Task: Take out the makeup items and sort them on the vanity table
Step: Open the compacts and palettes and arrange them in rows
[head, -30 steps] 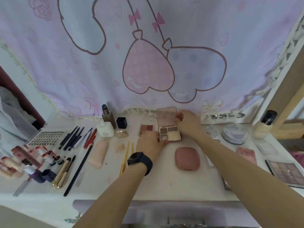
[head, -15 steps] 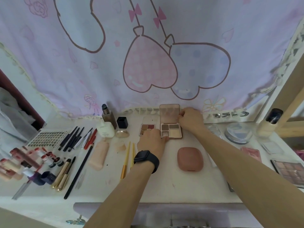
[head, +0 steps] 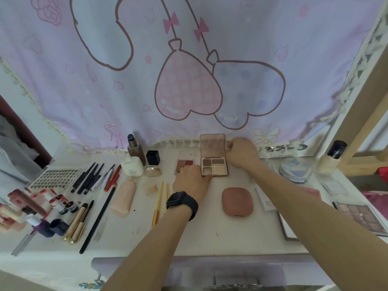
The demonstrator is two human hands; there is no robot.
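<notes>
Far-centre on the white counter (head: pixel 210 229), my left hand (head: pixel 192 180) grips the base of the open pink four-pan eyeshadow palette (head: pixel 214 167) and my right hand (head: pixel 241 154) pinches its upright lid, probably to fold it shut next.

You see soft, even light with faint shadows; the wide lens bends the edges, slightly blurred.

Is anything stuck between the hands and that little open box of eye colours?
No, nothing visible. The left hand touches the front edge of the open palette, and the right hand pinches its raised lid at the right edge.
</notes>
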